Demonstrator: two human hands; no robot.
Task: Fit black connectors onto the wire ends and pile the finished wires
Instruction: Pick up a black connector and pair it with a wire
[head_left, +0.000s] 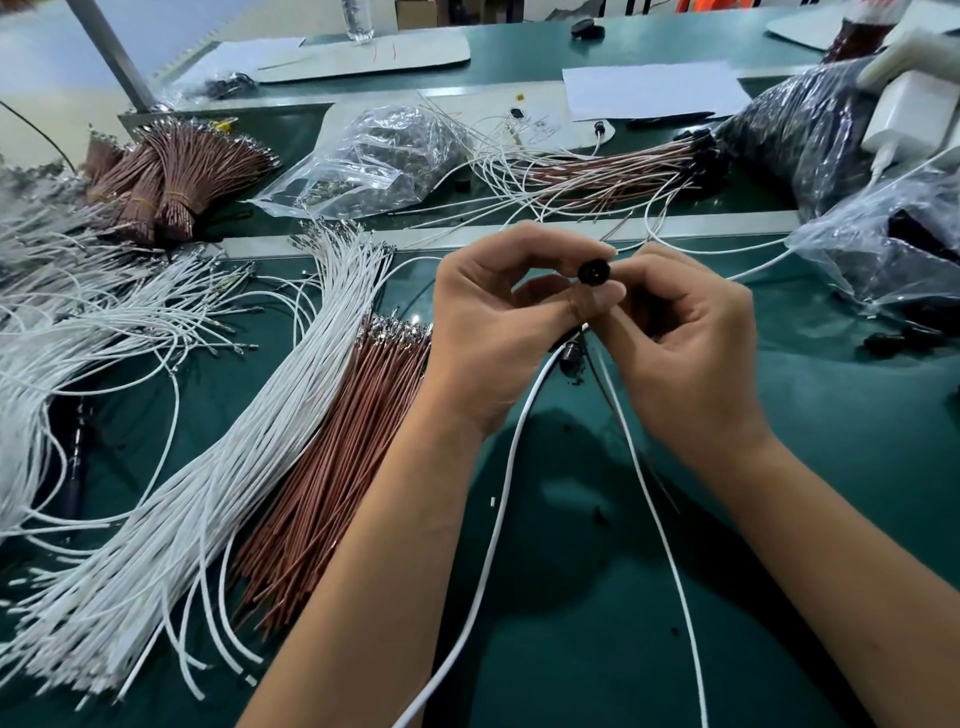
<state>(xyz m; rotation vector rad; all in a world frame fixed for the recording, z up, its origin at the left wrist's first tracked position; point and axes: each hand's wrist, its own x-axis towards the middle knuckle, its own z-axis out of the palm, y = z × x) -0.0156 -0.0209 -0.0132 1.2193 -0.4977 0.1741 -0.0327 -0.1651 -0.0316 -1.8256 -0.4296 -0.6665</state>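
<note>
Head view: left hand (488, 332) and right hand (685, 338) meet above the green table (831, 467), fingers of both curled round one round black connector (594, 271) pinched between them. White wires (498, 519) trail from the grip toward the viewer. Loose white wire stock (218, 467) and brown wire stock (332, 467) lie left; finished wires (613, 166) (black ends, piled) lie beyond.

Both hands raised together, left (488, 322) and right (691, 332), fingertips pinched close, forearms converging.
</note>
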